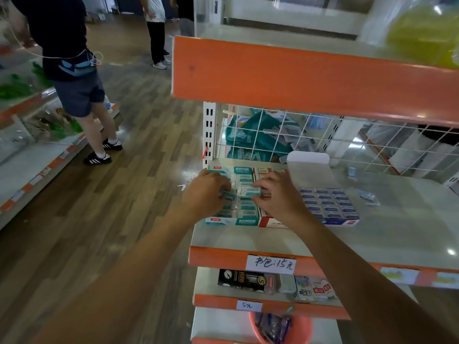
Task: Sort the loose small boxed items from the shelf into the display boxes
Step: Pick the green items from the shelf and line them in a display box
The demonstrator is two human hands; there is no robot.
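Three display boxes stand side by side on the shelf (372,234). The teal display box (233,220) at the left end holds rows of small teal-and-white boxes. The red display box (269,222) sits in the middle, mostly hidden by my right hand. The blue display box (330,203) on the right is filled with small blue-labelled boxes. My left hand (205,192) curls its fingers round a small teal box (227,194) over the teal display box. My right hand (279,194) pinches another small teal-and-white box (248,191) just above the same display box.
Two loose small items (368,196) (352,172) lie further right on the shelf. A wire grid (323,140) backs it, and an orange upper shelf (298,78) overhangs. Lower shelves carry packaged goods (248,280). Two people (72,70) (156,28) stand in the aisle on the left.
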